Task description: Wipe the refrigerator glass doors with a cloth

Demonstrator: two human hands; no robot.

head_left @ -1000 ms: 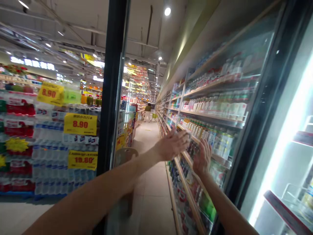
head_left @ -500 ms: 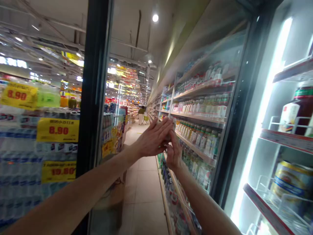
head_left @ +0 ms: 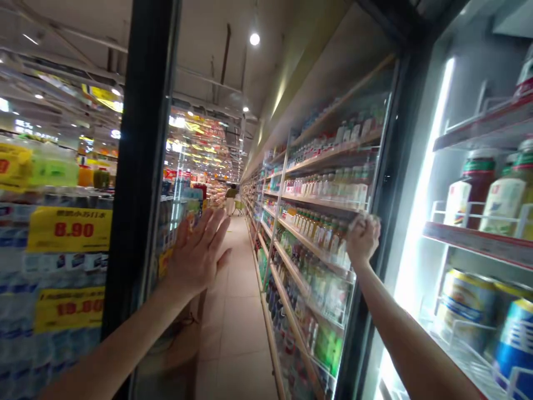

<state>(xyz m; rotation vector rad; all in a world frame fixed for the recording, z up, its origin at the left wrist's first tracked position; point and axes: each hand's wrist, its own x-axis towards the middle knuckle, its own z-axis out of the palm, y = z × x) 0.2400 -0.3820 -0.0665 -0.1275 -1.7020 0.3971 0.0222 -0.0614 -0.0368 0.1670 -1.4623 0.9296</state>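
In front of me is a glass cooler door (head_left: 144,139) with a dark frame, standing open. My left hand (head_left: 197,253) is raised with straight, slightly spread fingers, its palm toward the pane; it looks flat against the glass. Further right, my right hand (head_left: 363,239) is closed around a small crumpled whitish cloth (head_left: 366,221), near the frame's right side. Most of the cloth is hidden by the fingers, and blur hides its edges.
At right, lit cooler shelves (head_left: 466,239) hold bottles (head_left: 506,194) and cans (head_left: 466,297). Through the pane, a tiled aisle (head_left: 237,311) runs past bottle shelves toward a person (head_left: 231,199) at the far end. Stacked drinks with yellow price signs (head_left: 70,229) stand at left.
My hands were together at the middle of the pane; now they are apart, the left moved left and lower, the right moved right with the cloth. The view has shifted slightly right.
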